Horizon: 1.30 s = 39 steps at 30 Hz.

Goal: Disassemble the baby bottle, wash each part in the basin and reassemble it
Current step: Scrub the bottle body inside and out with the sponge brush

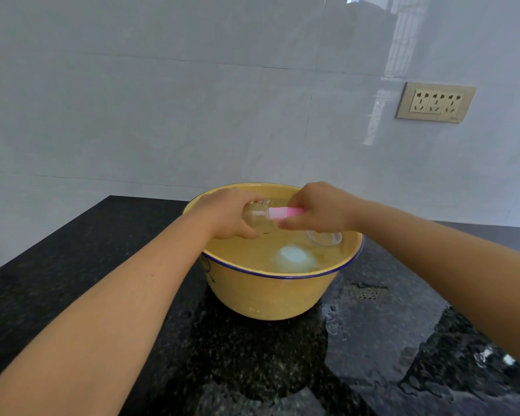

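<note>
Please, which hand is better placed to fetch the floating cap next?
Probably the right hand, though it holds a pink piece: the cap floats just beside it, while the left hand grips the bottle.

Head view looks down, near the basin [270, 291].

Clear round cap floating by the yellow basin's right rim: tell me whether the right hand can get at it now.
Probably yes: the clear round cap floats uncovered close beside the right hand, though that hand grips a pink plastic piece and must free fingers first.
</note>
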Tool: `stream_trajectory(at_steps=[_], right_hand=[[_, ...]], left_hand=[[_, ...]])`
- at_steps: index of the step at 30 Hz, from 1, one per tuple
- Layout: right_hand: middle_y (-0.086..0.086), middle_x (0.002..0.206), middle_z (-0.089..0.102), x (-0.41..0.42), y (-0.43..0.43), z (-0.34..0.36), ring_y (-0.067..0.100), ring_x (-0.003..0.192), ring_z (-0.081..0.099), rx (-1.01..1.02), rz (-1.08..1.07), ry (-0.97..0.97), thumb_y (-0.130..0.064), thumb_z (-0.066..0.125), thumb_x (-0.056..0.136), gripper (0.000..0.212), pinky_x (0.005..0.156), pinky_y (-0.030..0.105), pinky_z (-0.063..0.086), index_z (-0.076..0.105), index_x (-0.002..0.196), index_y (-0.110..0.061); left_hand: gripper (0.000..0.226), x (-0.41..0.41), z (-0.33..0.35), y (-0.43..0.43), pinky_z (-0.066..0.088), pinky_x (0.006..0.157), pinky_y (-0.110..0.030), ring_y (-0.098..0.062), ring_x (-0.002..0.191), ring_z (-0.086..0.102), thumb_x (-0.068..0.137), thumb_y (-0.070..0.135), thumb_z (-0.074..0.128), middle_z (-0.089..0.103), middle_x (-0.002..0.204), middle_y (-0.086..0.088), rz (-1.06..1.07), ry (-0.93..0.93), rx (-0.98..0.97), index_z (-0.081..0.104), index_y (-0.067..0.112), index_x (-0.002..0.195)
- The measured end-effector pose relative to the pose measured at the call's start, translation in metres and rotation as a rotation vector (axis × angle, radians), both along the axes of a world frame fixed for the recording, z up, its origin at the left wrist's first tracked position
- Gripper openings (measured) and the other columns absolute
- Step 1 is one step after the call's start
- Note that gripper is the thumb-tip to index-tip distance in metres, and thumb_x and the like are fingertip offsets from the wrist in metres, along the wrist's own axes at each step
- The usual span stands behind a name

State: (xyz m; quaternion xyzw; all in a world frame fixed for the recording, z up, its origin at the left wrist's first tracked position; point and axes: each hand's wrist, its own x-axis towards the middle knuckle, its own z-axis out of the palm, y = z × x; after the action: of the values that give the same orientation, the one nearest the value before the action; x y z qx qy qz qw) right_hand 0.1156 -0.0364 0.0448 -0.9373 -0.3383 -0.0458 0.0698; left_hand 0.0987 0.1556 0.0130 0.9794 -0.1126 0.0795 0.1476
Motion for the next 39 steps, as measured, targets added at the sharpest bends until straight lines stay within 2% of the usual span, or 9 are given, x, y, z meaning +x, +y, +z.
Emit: stream_trajectory(at_steps=[2,5,10,13,21,25,30,35,39], right_hand=[[-0.006,0.057,0.058,0.004,-0.003,0.000,0.003,0.052,0.053,0.136,-0.027,0.072,-0.044,0.066,0.081,0.026,0.057,0.023,0.039,0.064,0.089,-0.019],[-0.011,0.068,0.061,0.011,-0.004,-0.002,0.003,0.065,0.055,0.215,-0.050,0.043,-0.053,0.066,0.079,0.028,0.061,0.023,0.042,0.065,0.091,-0.029],[-0.003,0.091,0.060,0.005,0.002,-0.015,0.019,0.089,0.056,-0.114,-0.044,-0.195,-0.055,0.048,0.090,0.034,0.069,0.028,0.036,0.061,0.107,-0.029],[-0.002,0.105,0.063,-0.002,-0.001,-0.012,0.017,0.096,0.056,-0.175,0.029,-0.112,-0.051,0.050,0.090,0.033,0.074,0.027,0.036,0.062,0.113,-0.030],[-0.002,0.086,0.058,0.003,0.003,-0.006,0.020,0.085,0.055,-0.068,-0.053,-0.215,-0.054,0.047,0.091,0.035,0.068,0.028,0.037,0.062,0.110,-0.028],[-0.001,0.089,0.063,-0.001,0.003,-0.013,0.015,0.082,0.055,0.057,0.028,-0.044,-0.048,0.050,0.091,0.033,0.073,0.025,0.040,0.065,0.107,-0.023],[-0.005,0.093,0.062,-0.005,-0.008,-0.006,0.008,0.081,0.052,-0.013,0.022,0.069,-0.054,0.052,0.087,0.037,0.071,0.019,0.038,0.067,0.109,-0.028],[-0.004,0.115,0.061,-0.002,-0.001,-0.004,0.020,0.106,0.057,-0.223,-0.038,-0.282,-0.050,0.049,0.091,0.031,0.076,0.029,0.037,0.060,0.115,-0.034],[0.000,0.113,0.058,-0.004,0.002,-0.008,0.025,0.101,0.058,-0.094,-0.032,-0.347,-0.048,0.044,0.093,0.033,0.072,0.030,0.037,0.056,0.119,-0.031]], left_hand=[[0.068,0.001,-0.001,0.000,0.040,0.070,-0.028,-0.015,0.099,0.053,0.068,0.037,0.073,0.058,0.118,0.009,0.003,0.010,-0.017,0.046,0.037,0.131],[0.071,0.002,-0.002,0.000,0.045,0.077,-0.031,-0.016,0.104,0.053,0.069,0.038,0.074,0.058,0.123,0.008,-0.002,0.032,-0.028,0.045,0.035,0.134],[0.068,0.002,-0.003,0.001,0.048,0.090,-0.039,-0.019,0.114,0.053,0.070,0.040,0.072,0.056,0.129,0.006,0.017,0.039,0.033,0.045,0.034,0.133],[0.063,0.002,-0.003,0.001,0.049,0.088,-0.039,-0.019,0.113,0.053,0.070,0.042,0.070,0.057,0.127,0.007,0.019,0.039,0.096,0.048,0.036,0.129],[0.074,0.004,-0.003,0.001,0.047,0.094,-0.041,-0.020,0.119,0.050,0.070,0.041,0.072,0.052,0.135,0.006,0.015,0.051,0.001,0.040,0.036,0.137],[0.068,0.002,-0.003,0.001,0.049,0.088,-0.038,-0.019,0.108,0.054,0.071,0.041,0.072,0.057,0.127,0.005,0.011,0.053,0.036,0.045,0.035,0.133],[0.075,0.001,-0.003,-0.001,0.048,0.092,-0.041,-0.018,0.119,0.050,0.069,0.043,0.072,0.052,0.135,0.008,0.016,0.030,0.066,0.040,0.037,0.137],[0.077,0.001,-0.003,0.000,0.047,0.094,-0.041,-0.019,0.121,0.049,0.068,0.044,0.073,0.051,0.137,0.007,0.012,0.062,0.031,0.041,0.035,0.138],[0.066,0.003,-0.003,0.000,0.049,0.087,-0.038,-0.019,0.109,0.054,0.067,0.045,0.072,0.058,0.124,0.007,-0.001,0.061,-0.001,0.049,0.036,0.128]])
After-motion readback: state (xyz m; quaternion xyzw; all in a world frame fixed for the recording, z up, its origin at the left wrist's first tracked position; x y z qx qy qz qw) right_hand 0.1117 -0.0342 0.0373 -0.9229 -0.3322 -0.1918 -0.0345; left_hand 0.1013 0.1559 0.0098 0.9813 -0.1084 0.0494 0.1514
